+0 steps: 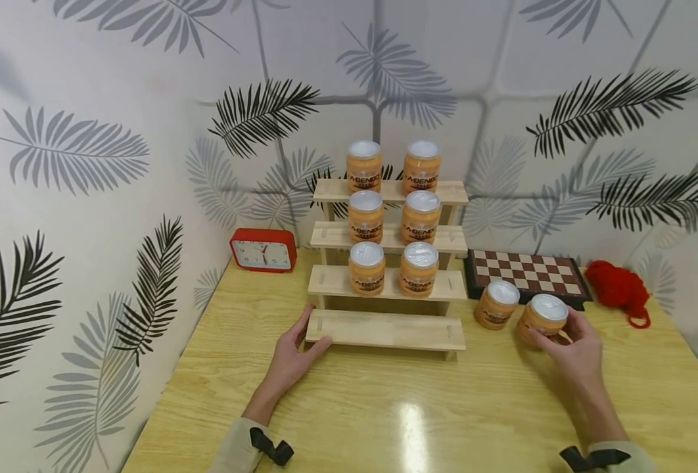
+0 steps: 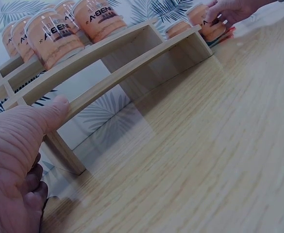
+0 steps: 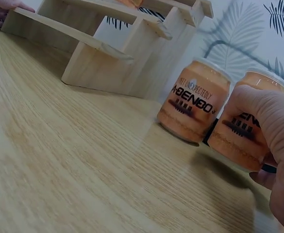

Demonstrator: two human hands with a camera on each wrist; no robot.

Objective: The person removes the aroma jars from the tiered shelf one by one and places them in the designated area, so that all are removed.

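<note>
My right hand [image 1: 576,348] holds an orange-labelled can [image 1: 549,309] with a silvery lid between thumb and fingers. In the right wrist view the can's lower edge tilts over the table, with a shadow beneath it. A matching can [image 1: 497,305] stands upright just left of it. My left hand [image 1: 294,355] grips the left end of the bottom step of a four-step wooden display stand [image 1: 384,330], thumb over the step's front edge. On the upper three steps stand pairs of the same cans, such as this front-left can [image 1: 367,269]; the bottom step bears none.
A red alarm clock [image 1: 263,249] stands left of the stand. Behind the loose cans lies a checkered board [image 1: 526,272] in a dark frame, with a red knitted item [image 1: 618,289] to its right. The leaf-patterned wall [image 1: 491,151] closes off the back of the wooden table [image 1: 349,420].
</note>
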